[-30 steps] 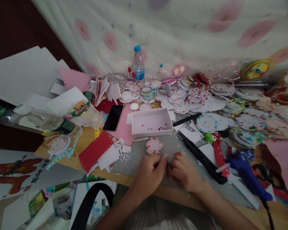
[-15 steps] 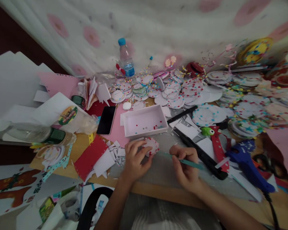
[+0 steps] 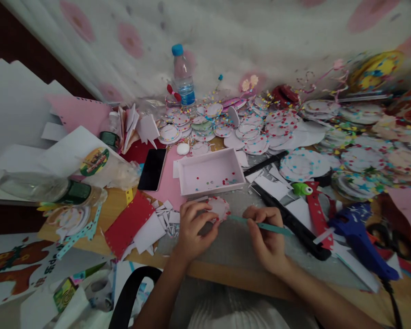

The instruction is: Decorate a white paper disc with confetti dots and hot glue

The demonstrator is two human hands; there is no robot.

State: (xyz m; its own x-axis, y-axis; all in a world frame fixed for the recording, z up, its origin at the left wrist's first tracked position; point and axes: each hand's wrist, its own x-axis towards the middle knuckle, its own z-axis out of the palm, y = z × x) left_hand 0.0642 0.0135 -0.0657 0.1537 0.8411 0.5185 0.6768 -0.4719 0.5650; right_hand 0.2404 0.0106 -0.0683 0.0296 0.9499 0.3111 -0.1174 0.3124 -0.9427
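Observation:
My left hand (image 3: 196,228) grips a small round paper disc (image 3: 219,208) by its edge, low over the grey mat. Red dots run around the disc's rim, and its middle is plain pale pink. A slim, flat teal stick (image 3: 274,228) that narrows to a point lies between the thumb and curled fingers of my right hand (image 3: 267,230). Its tip points left at the disc's right edge; whether it touches, I cannot tell. Just behind the disc stands a shallow white box (image 3: 210,189) with a few red and blue bits scattered inside.
Behind the box, decorated paper discs (image 3: 248,130) lie in piles beside a water bottle (image 3: 184,80). A phone (image 3: 152,169) and red card (image 3: 129,224) are at left. On the right are a black cutter-like tool (image 3: 287,217), a blue glue gun (image 3: 363,237) and scissors (image 3: 393,237).
The view has shifted slightly. My left hand still holds the disc, and the teal stick's tip has risen a little at the disc's right edge.

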